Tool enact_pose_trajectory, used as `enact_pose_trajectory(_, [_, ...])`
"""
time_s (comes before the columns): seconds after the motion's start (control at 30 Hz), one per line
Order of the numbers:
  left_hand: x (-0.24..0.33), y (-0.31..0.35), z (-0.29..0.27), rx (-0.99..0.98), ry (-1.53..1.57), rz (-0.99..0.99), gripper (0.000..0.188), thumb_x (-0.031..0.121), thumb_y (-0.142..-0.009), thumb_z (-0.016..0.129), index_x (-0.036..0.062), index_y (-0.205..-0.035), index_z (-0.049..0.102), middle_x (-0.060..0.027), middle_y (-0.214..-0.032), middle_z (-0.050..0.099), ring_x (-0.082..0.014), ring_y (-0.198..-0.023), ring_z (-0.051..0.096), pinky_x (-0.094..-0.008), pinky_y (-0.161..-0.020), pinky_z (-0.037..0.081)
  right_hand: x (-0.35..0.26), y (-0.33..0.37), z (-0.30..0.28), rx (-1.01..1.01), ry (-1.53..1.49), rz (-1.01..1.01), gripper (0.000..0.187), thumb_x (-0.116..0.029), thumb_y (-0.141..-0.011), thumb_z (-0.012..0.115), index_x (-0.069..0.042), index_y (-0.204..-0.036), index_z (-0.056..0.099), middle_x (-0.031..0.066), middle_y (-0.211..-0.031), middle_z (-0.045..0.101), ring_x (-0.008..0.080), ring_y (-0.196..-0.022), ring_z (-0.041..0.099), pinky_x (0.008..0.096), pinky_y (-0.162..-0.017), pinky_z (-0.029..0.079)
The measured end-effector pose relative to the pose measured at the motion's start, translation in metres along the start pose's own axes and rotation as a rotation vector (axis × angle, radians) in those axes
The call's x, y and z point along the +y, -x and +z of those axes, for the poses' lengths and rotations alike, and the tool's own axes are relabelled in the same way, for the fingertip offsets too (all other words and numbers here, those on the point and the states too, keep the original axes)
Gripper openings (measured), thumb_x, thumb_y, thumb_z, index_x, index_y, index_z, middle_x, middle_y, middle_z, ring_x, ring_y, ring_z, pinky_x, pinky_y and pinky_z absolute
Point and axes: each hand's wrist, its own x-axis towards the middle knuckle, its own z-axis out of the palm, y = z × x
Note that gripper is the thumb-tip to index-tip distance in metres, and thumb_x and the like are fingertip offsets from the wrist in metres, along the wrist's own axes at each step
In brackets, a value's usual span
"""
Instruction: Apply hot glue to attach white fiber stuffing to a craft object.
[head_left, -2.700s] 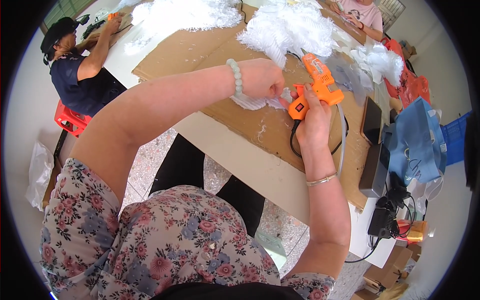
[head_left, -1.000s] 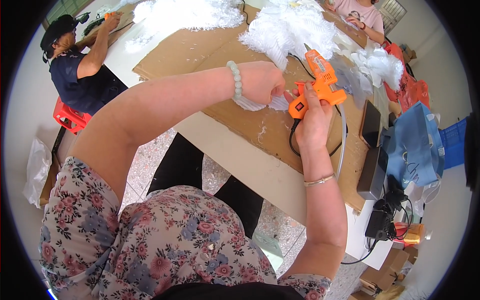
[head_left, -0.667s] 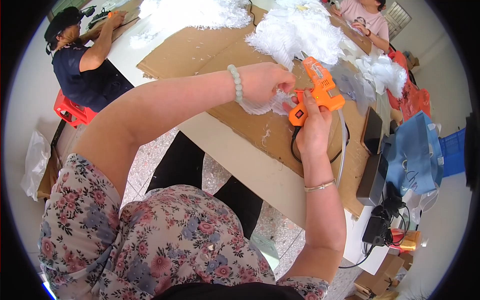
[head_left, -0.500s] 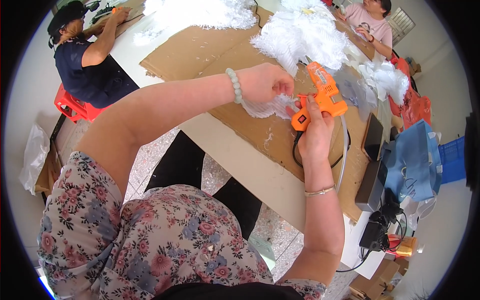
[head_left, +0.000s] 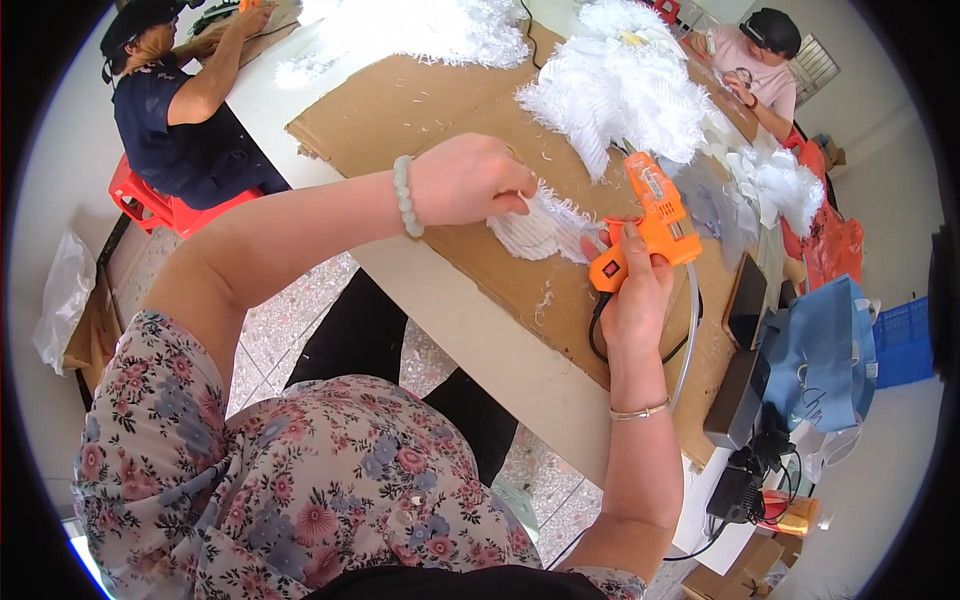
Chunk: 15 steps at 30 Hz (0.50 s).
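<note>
My right hand (head_left: 637, 305) is wrapped round the handle of an orange hot glue gun (head_left: 658, 215). Its nozzle points up and away from me, and a clear glue stick (head_left: 690, 325) trails from its back end. Behind the grip, some right fingertips reach the edge of a small white fringed fabric piece (head_left: 540, 228). At that piece's left side my left hand (head_left: 470, 180) is closed in a pinch, fingertips at its edge. What lies between those fingers is too small to make out.
Brown cardboard (head_left: 440, 110) covers the table, with white fringed pieces (head_left: 620, 95) heaped at the far side. To the right are a dark box (head_left: 738, 400), a blue bag (head_left: 818, 350) and a black power adapter (head_left: 738, 495). Two people sit across, left (head_left: 190, 130) and right (head_left: 760, 75).
My left hand has moved left and slightly down, away from the glue gun. The glue gun sits slightly lower in view. At the far right, the person's head has tipped down.
</note>
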Motion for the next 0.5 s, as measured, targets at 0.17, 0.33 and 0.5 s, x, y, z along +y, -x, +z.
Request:
enact_pose_trajectory(0.17, [0.004,0.002,0.006,-0.187,0.005,0.105,0.013,0.015,-0.073,0.069,0.0041,-0.079,0.065,-0.0093,-0.076,0.064,-0.0291,-0.078,0.059,-0.0394,-0.071,0.047,-0.002,0.002,0.001,-0.013,0.005,-0.004,0.019,-0.012,-0.094,0.052,-0.005,-0.111,0.052,0.0069,-0.104,0.06,0.0145,-0.09,0.057,0.0402,-0.082,0.054])
enact_pose_trajectory(0.33, [0.004,0.0,0.005,-0.21,-0.038,0.16,0.015,0.014,-0.069,0.072,0.0048,-0.079,0.066,-0.0065,-0.079,0.066,-0.0268,-0.084,0.058,-0.0371,-0.074,0.048,0.0,0.0,-0.002,-0.028,0.015,-0.018,0.019,-0.011,-0.094,0.052,-0.005,-0.112,0.051,0.0071,-0.104,0.06,0.0145,-0.09,0.057,0.0399,-0.083,0.054])
enact_pose_trajectory(0.5, [0.014,-0.002,0.001,-0.26,-0.201,0.163,0.012,0.015,-0.067,0.073,0.0056,-0.072,0.066,-0.0046,-0.078,0.067,-0.0248,-0.085,0.057,-0.0358,-0.073,0.048,-0.001,0.002,0.0,-0.033,0.01,-0.017,0.02,-0.012,-0.094,0.052,-0.005,-0.112,0.051,0.0069,-0.104,0.06,0.0142,-0.089,0.057,0.0391,-0.082,0.054])
